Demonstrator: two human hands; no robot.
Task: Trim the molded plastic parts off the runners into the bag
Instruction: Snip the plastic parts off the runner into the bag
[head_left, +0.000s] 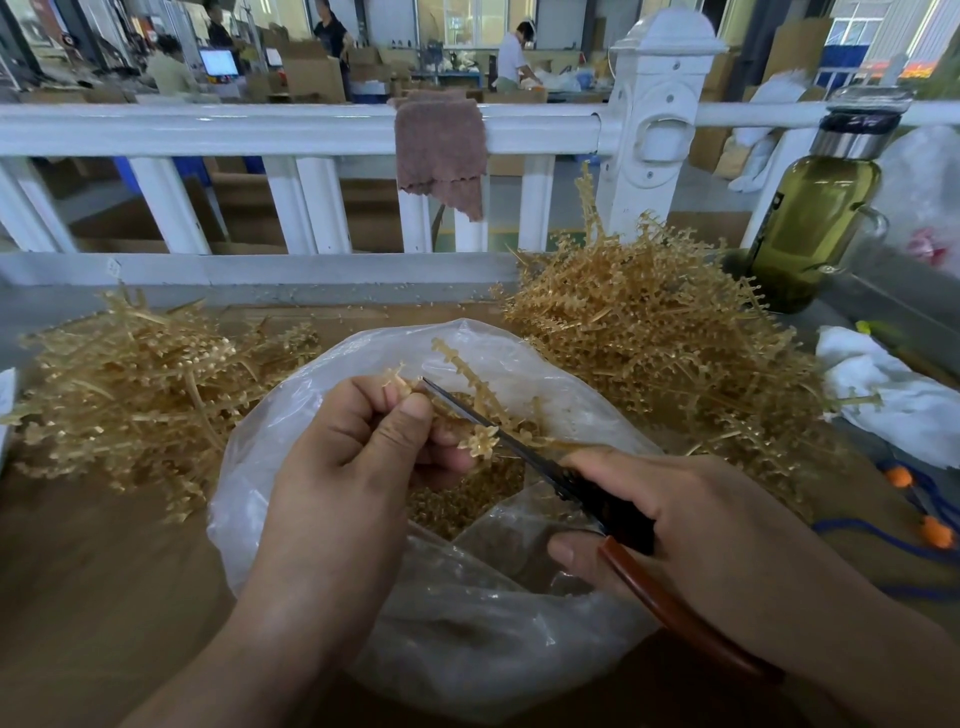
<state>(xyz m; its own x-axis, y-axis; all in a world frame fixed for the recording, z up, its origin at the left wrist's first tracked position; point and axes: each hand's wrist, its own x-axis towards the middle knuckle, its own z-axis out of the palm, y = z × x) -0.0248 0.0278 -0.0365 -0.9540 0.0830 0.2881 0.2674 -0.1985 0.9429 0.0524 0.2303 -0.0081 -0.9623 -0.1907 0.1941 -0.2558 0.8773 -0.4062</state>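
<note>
Runner (455, 358) pinched in your left hand (353, 441), scissors (613, 512) gripped in your right hand (701, 519): snip close, over the bag (493, 649).

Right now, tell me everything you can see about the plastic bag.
The bag is clear, thin, crinkled plastic, lying on the brown table between a left heap and a right heap of tan runners, mouth gaping upward. Small tan cut parts lie inside. The left hand, holding a runner, and the right hand with scissors hover over its mouth.
</note>
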